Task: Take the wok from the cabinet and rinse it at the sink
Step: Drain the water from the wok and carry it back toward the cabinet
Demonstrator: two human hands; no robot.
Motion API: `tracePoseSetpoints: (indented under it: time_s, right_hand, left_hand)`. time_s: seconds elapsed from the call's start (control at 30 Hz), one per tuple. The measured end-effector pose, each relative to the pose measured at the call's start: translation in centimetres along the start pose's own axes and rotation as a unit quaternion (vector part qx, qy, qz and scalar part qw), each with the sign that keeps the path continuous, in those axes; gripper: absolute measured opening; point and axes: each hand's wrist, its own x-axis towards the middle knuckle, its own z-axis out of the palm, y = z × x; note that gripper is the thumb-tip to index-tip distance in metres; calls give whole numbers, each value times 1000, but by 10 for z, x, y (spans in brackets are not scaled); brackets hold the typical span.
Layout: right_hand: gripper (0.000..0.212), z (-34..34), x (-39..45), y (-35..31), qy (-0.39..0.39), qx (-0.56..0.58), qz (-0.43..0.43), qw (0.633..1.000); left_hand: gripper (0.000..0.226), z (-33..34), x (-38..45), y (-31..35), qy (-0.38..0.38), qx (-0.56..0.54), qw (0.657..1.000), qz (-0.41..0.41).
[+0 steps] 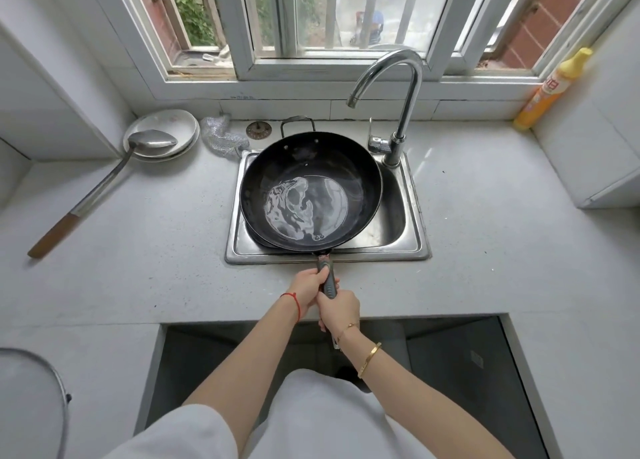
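Note:
A black wok (349, 168) sits over the steel sink (414, 237), covering most of the basin, with a pool of water swirling in its bottom. Its dark long handle (329, 280) points toward me over the sink's front rim. My left hand (306, 285) grips the handle near the wok, and my right hand (339, 308) grips it just behind. The chrome faucet (398, 88) arches at the back right, its spout above the wok's far right rim. No water runs from it.
A long metal ladle (104, 185) with a wooden grip rests on stacked white plates (173, 123) at the back left. A steel scourer (221, 133) and drain strainer (258, 129) lie behind the sink. A yellow detergent bottle (550, 91) stands at the right. A lid (34, 389) is near left.

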Motion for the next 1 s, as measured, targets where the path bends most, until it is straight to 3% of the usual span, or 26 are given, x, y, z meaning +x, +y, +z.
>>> tracePoseSetpoints:
  time_s: [0.5, 1.0]
  right_hand:
    - [22, -39, -18, -8, 13, -71, -91, 993]
    - [24, -68, -32, -22, -136, 62, -64, 987]
  left_hand:
    - [27, 23, -26, -3, -12, -56, 997, 54]
    - [27, 31, -40, 2, 105, 91, 975, 171]
